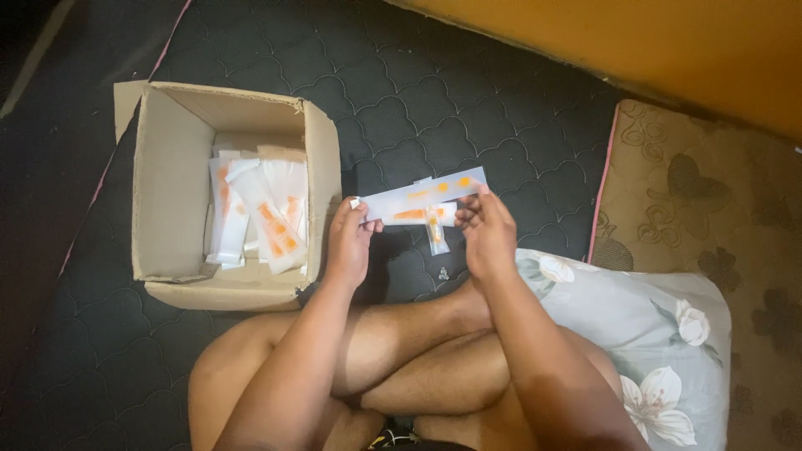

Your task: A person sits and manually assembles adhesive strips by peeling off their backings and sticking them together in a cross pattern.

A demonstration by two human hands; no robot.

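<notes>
We pinch flat white-and-orange packet (422,194) at both ends — left hand (349,242) closed on left end, right hand (486,235) on right, small sachet (436,236) dangling beneath. Open cardboard box (171,188) just left — similar packets (259,215) stacked inside, within reach. Floral pillow (643,334) at right.

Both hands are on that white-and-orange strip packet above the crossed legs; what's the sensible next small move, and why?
Probably carry the strip packet left into the open cardboard box. The left hand and right hand pinch its ends, and similar packets already lie in that box.
</notes>
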